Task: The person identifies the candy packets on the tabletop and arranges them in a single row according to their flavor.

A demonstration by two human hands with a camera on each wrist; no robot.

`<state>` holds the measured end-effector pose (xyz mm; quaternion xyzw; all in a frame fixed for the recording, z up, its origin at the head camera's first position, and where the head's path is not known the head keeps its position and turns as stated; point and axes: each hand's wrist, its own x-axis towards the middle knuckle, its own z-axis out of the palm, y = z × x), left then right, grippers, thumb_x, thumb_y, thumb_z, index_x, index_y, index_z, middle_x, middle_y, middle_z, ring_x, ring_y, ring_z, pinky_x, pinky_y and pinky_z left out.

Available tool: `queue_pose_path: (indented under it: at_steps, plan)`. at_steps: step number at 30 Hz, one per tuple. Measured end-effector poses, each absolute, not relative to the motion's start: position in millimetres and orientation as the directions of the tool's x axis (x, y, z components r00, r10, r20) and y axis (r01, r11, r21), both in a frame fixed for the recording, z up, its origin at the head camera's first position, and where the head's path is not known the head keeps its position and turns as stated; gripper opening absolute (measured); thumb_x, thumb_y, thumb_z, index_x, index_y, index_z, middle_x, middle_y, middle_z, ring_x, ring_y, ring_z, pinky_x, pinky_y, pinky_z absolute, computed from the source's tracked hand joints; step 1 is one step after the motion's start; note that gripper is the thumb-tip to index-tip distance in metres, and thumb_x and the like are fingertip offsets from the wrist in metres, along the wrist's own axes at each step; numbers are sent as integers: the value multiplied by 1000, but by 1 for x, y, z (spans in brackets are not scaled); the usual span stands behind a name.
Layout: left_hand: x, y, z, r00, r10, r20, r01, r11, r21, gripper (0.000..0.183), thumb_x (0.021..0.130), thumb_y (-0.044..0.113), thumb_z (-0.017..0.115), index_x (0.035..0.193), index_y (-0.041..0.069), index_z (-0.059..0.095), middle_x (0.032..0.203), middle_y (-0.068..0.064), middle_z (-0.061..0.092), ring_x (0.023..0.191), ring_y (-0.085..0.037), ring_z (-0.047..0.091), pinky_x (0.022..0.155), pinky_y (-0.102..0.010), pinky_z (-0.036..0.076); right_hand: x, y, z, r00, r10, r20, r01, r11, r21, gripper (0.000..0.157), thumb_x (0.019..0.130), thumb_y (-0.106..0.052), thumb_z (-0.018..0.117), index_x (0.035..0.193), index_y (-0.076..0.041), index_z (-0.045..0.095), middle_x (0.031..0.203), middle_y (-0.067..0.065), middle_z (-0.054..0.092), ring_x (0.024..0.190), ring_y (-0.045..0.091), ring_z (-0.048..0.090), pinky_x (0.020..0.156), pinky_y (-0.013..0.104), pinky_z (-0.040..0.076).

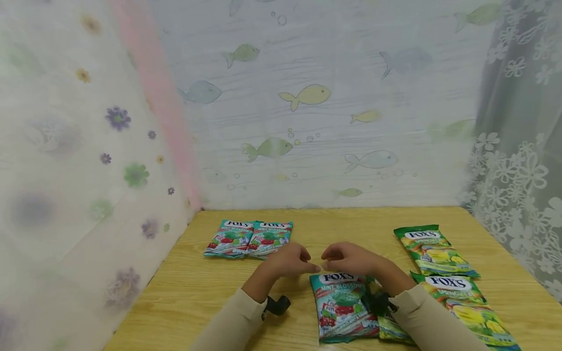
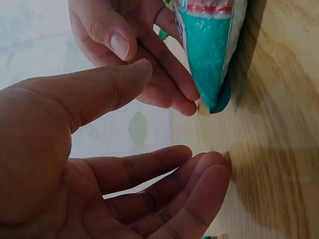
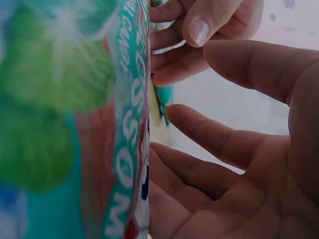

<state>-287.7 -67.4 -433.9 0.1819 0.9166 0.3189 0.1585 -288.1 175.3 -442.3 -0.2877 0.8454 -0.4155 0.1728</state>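
My left hand (image 1: pixel 287 261) and right hand (image 1: pixel 353 259) face each other just beyond a teal Mint Blossom candy bag (image 1: pixel 342 309), their thumb tips close together. The fingers of both are loosely bent and hold nothing. In the left wrist view, the left hand (image 2: pixel 124 194) is apart from the candy bag (image 2: pixel 212 55), over the wood. The right wrist view has the right hand (image 3: pixel 239 164) beside the candy bag (image 3: pixel 60 99), which hides some fingertips; whether they touch it I cannot tell.
Two more teal bags (image 1: pixel 230 239) lie side by side at the back left of the wooden table (image 1: pixel 342 226). Yellow-green candy bags (image 1: pixel 436 251) are on the right, one (image 1: pixel 392 329) partly under the right forearm. Fish-patterned sheeting (image 1: pixel 307 146) hangs behind the table.
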Motion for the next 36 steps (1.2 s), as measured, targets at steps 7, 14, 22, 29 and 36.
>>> queue_pose_path:
  at_steps: [7,14,22,29,36]
  plan:
    - [-285,-61,-437,-873,453,-180,263,749,608,57,87,48,80,124,5,74,117,-4,74,93,-14,67,83,-39,60,-284,185,-442,-775,-629,-57,-368,523,-769,43,103,-31,65,133,-1,64,131,14,68,119,29,65,101,55,54]
    - [-283,-58,-439,-853,489,-185,278,724,632,51,87,44,82,121,7,76,111,-1,75,85,-12,67,76,-38,59,-279,192,-435,-779,-618,-102,-377,592,-712,41,99,-30,70,130,-3,66,130,13,68,119,34,65,99,57,54]
    - [-281,-55,-446,-830,522,-199,295,712,637,21,88,39,83,90,18,81,78,3,74,69,-16,66,62,-31,55,-275,197,-433,-776,-622,-109,-411,629,-660,44,93,-30,78,125,-2,68,120,13,70,108,31,66,92,57,55]
    - [-278,-53,-446,-834,508,-213,264,709,654,15,90,31,83,84,17,80,69,-1,72,64,-18,67,60,-30,53,-275,197,-435,-763,-639,-99,-429,615,-662,33,93,-26,79,117,-5,73,112,7,72,101,25,68,87,50,58]
    - [-277,-53,-446,-830,513,-217,253,694,674,13,91,27,81,85,17,78,71,-3,71,65,-19,68,59,-31,55,-275,195,-436,-725,-681,-105,-424,561,-711,15,96,-18,74,108,-10,76,102,2,72,90,19,68,76,39,57]
